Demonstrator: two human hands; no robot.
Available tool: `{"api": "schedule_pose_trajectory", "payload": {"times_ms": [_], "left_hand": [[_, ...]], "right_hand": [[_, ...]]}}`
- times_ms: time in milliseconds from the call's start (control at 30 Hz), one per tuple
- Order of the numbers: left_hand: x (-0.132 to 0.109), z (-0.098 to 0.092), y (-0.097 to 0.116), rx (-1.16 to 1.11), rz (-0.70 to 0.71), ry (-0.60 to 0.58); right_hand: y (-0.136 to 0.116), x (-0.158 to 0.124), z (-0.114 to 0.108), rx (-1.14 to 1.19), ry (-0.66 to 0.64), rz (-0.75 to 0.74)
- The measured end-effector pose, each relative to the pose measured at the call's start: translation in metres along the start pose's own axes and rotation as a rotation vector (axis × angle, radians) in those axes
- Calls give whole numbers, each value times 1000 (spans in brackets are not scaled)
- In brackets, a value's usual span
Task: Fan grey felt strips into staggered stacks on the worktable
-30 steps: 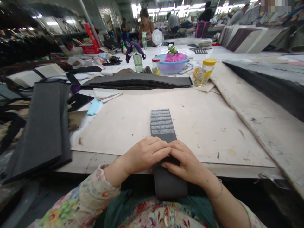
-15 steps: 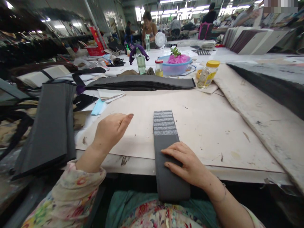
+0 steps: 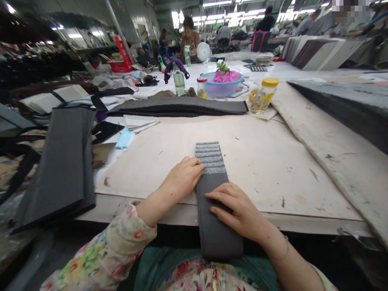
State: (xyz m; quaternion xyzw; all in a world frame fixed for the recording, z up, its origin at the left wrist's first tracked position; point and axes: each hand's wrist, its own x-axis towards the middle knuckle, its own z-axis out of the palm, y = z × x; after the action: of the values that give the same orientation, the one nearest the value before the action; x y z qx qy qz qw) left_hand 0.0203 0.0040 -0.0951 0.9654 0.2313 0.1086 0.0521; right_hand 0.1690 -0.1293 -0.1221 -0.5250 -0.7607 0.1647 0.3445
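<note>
A stack of dark grey fabric strips [image 3: 216,226] lies lengthwise before me, its near end hanging past the table edge toward my lap. At its far end the layers are fanned like steps, showing speckled light-grey bands [image 3: 209,151]. My left hand [image 3: 185,174] is at the left side of these bands, fingers curled together with the tips touching the edge; its thumb and anything inside the grasp are hidden. Flat across the stack's right side rests my right hand [image 3: 238,206], fingers stretched out and slightly apart, holding nothing between them.
Beyond a pale work sheet [image 3: 157,141] lies a long dark strip pile [image 3: 182,106]. Another dark stack [image 3: 57,157] overhangs the left side. A yellow-lidded jar [image 3: 264,96], a red-lidded jar [image 3: 202,87] and a blue basin [image 3: 222,88] stand behind. A thick board [image 3: 330,149] borders the right.
My left hand has moved right and slightly down, from above the sheet to the stack's left edge by the speckled bands. My right hand and the stack stay in place.
</note>
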Motion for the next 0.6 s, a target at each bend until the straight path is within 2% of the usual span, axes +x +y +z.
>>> {"api": "schedule_pose_trajectory", "payload": {"times_ms": [167,300,467,600], "left_hand": [[7,-1,-2,-73,-13,24],[17,-12,0,-188,-40,-20],[26,-34,0,-553,-95,-214],[41,-33,-4,-573,-98,-386]], "right_hand": [[1,0,0,-4,8,-10],[1,0,0,2,14,-8],[1,1,0,8,17,-12],[1,0,0,11,8,-7]]}}
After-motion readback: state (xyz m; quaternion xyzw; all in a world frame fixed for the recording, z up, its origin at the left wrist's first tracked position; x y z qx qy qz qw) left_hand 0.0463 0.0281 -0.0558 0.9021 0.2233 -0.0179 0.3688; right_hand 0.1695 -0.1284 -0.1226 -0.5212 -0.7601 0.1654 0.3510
